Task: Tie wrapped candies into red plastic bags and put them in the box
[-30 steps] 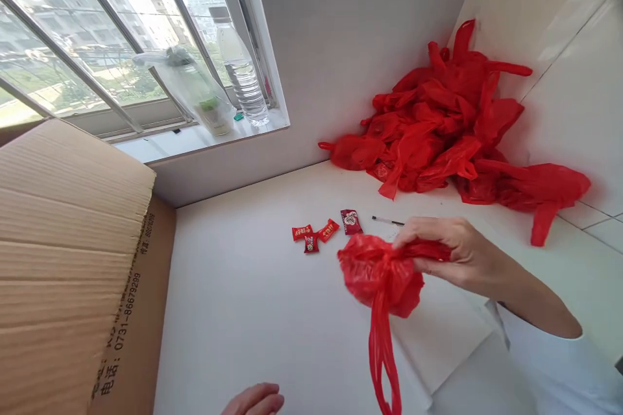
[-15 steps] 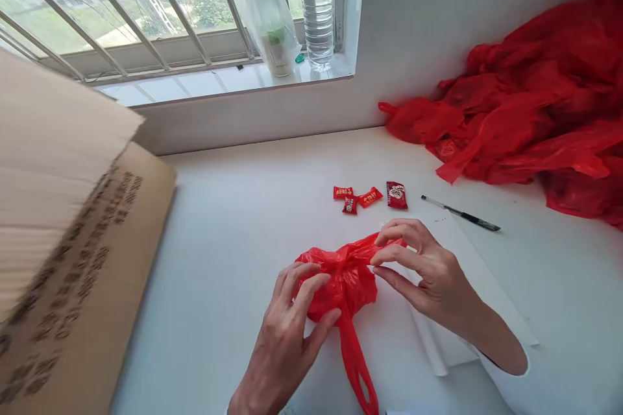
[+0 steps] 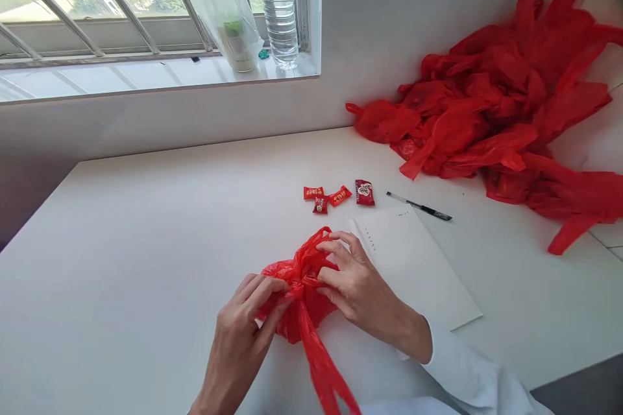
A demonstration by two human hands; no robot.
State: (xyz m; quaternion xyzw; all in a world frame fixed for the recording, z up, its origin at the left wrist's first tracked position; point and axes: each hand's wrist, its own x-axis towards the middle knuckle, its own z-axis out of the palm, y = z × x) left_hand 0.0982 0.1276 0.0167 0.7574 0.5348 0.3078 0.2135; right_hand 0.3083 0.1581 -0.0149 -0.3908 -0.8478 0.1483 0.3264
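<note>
Gripping the small red bag [image 3: 296, 292] at table centre, left hand [image 3: 243, 331] and right hand [image 3: 357, 288] pinch its gathered neck; handles trail loose toward 6 o'clock, knot seemingly unfinished.

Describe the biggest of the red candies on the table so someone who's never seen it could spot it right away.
Start at the pile of red bags in the far right corner of the white table. In front of it lies a black pen; just left of the pen sits the biggest candy. It is darker and squarer than the three small candies clustered to its left.
</note>
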